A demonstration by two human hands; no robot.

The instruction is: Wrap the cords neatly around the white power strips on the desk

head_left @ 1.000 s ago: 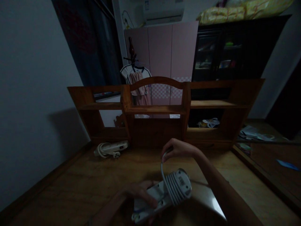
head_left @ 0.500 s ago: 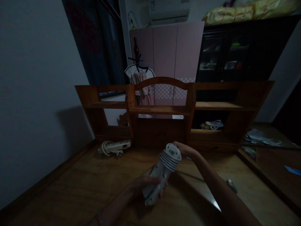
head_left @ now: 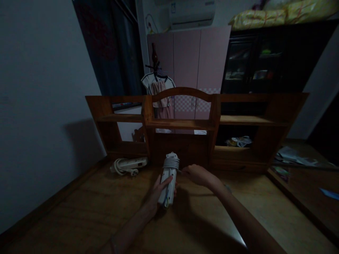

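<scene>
My left hand [head_left: 158, 190] is wrapped round the lower body of a white power strip [head_left: 168, 175], which it holds tilted above the wooden desktop. The strip's grey-white cord [head_left: 171, 163] is wound in several turns about its upper end. Thin coloured wires [head_left: 166, 201] show at the lower end. My right hand [head_left: 197, 174] is closed just right of the coil, pinching a stretch of the cord that runs from it; the fingertips are partly hidden.
A second white power strip [head_left: 136, 163] with a bundled cable lies at the left by the wooden shelf unit [head_left: 182, 123]. Plastic bags [head_left: 243, 141] sit in the right shelf compartment. A raised edge [head_left: 296, 203] runs along the right of the wooden surface [head_left: 106, 211].
The power strip has swung left and more upright in my left hand. My right hand has moved from behind its top end to the right side, drawing out a bit of cord.
</scene>
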